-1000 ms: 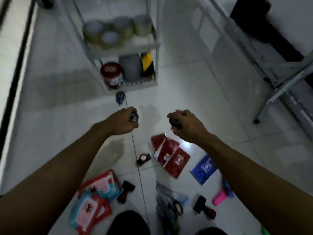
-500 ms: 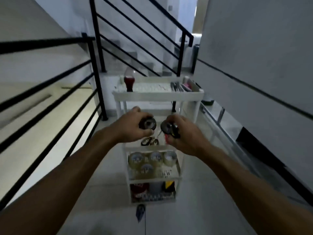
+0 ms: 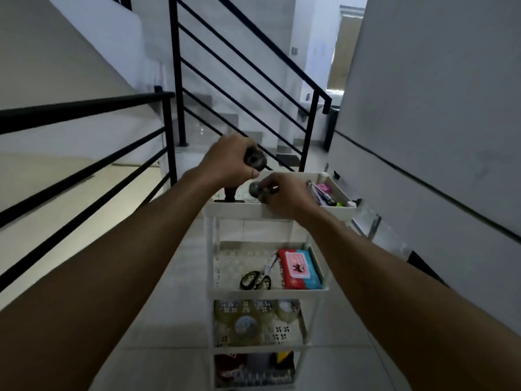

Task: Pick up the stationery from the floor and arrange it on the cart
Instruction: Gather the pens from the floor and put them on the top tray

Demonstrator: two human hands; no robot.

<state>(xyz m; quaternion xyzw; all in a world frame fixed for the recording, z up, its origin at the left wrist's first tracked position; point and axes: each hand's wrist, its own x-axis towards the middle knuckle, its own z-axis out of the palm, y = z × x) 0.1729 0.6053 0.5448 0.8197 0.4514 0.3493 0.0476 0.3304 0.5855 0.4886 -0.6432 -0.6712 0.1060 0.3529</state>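
Note:
A white tiered cart (image 3: 282, 291) stands in front of me. My left hand (image 3: 225, 162) is over the left of its top tray, shut on a dark round stamp (image 3: 255, 158). My right hand (image 3: 284, 193) is just below and to the right, shut on a second dark round stamp (image 3: 256, 189) at tray level. Another stamp (image 3: 229, 194) stands upright on the top tray under my left hand. Pens and markers (image 3: 324, 194) lie at the tray's right end.
The second shelf holds scissors (image 3: 258, 277) and a red packet (image 3: 300, 268). Tape rolls (image 3: 248, 314) fill the third shelf, and dark containers sit on the bottom one. Black stair railings (image 3: 172, 117) run left and behind. A grey wall (image 3: 437, 136) closes the right side.
My view has risen from the floor to the cart. Both hands, each still holding a stamp, have moved up and forward to the top tray, the left higher than the right.

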